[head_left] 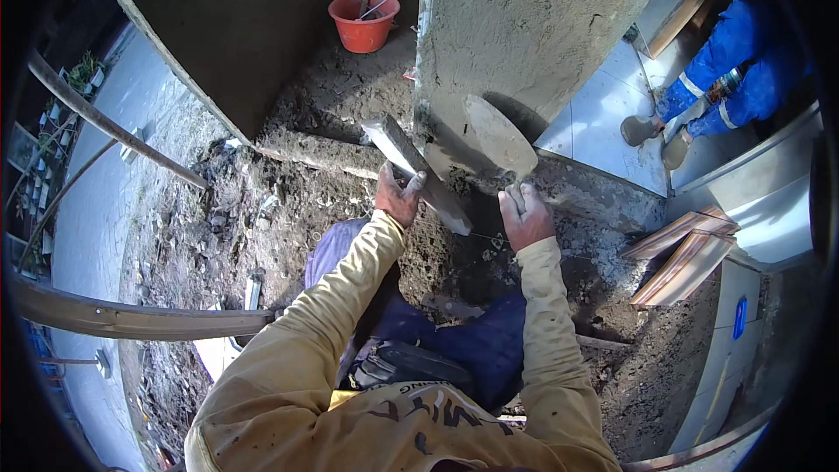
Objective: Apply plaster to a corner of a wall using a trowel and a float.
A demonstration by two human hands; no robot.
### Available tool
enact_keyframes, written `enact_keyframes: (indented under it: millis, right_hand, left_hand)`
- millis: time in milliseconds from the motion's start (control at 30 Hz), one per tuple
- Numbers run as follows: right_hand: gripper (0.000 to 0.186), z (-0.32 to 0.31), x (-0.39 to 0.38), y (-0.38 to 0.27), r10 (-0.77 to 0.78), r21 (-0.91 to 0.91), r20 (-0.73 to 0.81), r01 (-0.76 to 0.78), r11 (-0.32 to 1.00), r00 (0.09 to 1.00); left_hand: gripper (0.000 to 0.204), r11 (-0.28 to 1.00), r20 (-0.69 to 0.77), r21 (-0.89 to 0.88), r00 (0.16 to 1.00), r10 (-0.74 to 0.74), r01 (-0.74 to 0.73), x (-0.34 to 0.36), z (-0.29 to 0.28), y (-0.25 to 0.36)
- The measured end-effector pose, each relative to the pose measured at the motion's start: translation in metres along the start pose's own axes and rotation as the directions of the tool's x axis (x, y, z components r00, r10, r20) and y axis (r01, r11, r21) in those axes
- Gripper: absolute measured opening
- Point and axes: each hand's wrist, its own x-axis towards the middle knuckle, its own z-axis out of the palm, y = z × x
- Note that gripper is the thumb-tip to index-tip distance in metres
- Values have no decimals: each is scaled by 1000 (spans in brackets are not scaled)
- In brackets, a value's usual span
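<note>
My left hand [399, 197] is closed around a long, narrow, mortar-smeared board [444, 203], held slantwise beside the lower edge of a grey plastered wall [524, 26]. In my right hand [530, 220] is the handle of a pointed trowel [501, 135]. Its broad blade, coated in grey mortar, points up and left in front of the wall's base; I cannot tell whether it touches the wall. Below both hands lies dark, rough soil [454, 267].
A red bucket [364, 33] with tools inside stands beyond the wall edge. Poles [114, 127] and a curved rail [149, 322] come in from the left. Brown-striped tiles [686, 267] lie at right. Another person in blue trousers [725, 52] is at the upper right.
</note>
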Motion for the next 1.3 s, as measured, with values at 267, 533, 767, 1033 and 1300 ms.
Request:
enact_keyframes:
  millis: [267, 533, 767, 1033, 1300]
  right_hand:
    - [33, -19, 97, -74, -176, -208, -130, 147, 967, 976]
    - [44, -8, 69, -39, 28, -513, 143, 50, 857, 989]
    - [36, -17, 84, -81, -94, -295, -14, 85, 952, 995]
    - [38, 15, 43, 7, 127, -527, 226, 11, 850, 966]
    - [36, 38, -63, 54, 340, -161, -79, -349, 923, 937]
  left_hand:
    - [54, 997, -137, 46, 989, -50, 57, -1, -32, -25]
    - [47, 968, -77, -190, 980, -182, 164, 8, -40, -48]
    - [49, 997, -120, 75, 993, 5, 4, 8, -36, -51]
    - [50, 994, -146, 104, 989, 0, 16, 12, -21, -66]
    - [74, 929, -83, 264, 954, 289, -258, 9, 28, 30]
